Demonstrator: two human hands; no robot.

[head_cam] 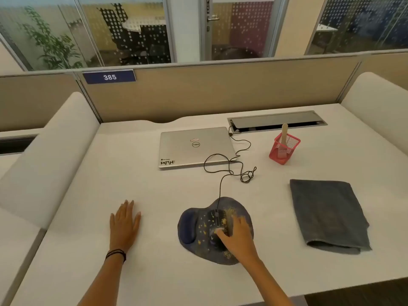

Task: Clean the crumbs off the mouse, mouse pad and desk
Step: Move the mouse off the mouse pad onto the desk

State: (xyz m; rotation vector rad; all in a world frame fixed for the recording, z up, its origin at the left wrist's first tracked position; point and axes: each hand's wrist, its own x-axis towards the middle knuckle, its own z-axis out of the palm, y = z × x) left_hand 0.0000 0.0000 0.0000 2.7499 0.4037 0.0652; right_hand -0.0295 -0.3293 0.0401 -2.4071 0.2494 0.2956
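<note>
While the right hand (237,236) curls over the corded mouse (215,219), thumb against its left flank and fingers down its right side, the grip looks clamped on the mouse body, though blur hides the fingertips. The mouse sits in the middle of the dark mouse pad (229,202), near the front edge of the desk (154,191) and right of centre. Yellow crumbs (228,214) are scattered over the mouse's right side and across the pad.

The step in hand appears to be picking the mouse up. It is best lifted level and slowly so the crumbs on it don't scatter onto bare desk. Its cable (220,186), which runs back in loose loops toward the closed Dell laptop (194,146), has slack enough to allow that.

The left hand (124,221) lies flat and open on the desk, well left of the pad. It could pin the pad down.

A folded grey towel (329,214) lies toward the right edge. A wooden-handled brush (284,133) stands in a red mesh holder (284,151) further back. Either would suit the sweeping.
</note>
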